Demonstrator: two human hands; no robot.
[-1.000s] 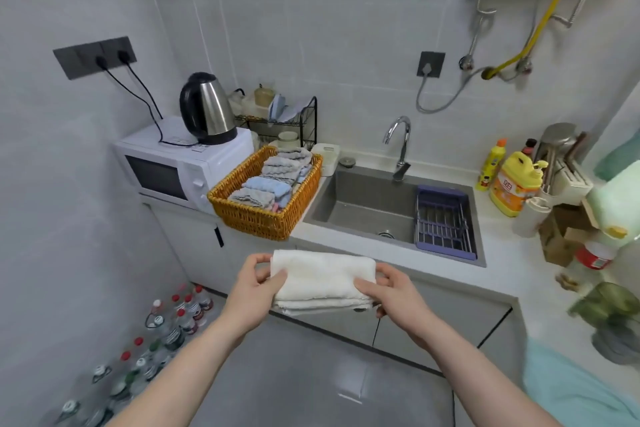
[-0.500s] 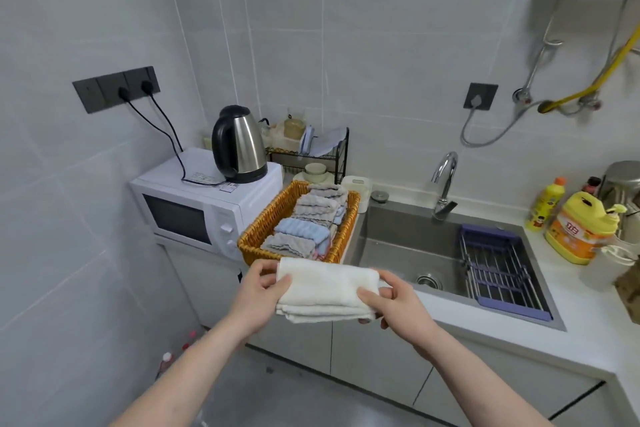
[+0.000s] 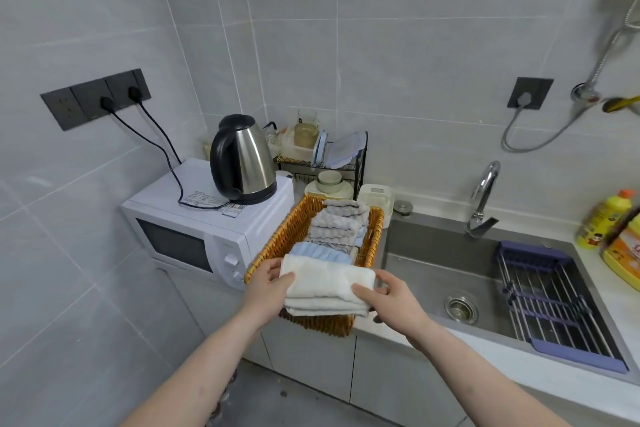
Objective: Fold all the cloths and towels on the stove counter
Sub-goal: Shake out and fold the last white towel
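- Cream terry, folded thick: the white towel hangs over the near end of the wicker basket, long axis running left to right.
- The left hand pinches its left end and the right hand its right end, thumbs on top.
- Folded grey and blue cloths fill the basket's far part.
- A microwave stands just left of the basket, a sink right; open floor lies below the counter edge.

basket sits between microwave (kettle on it) and sink.
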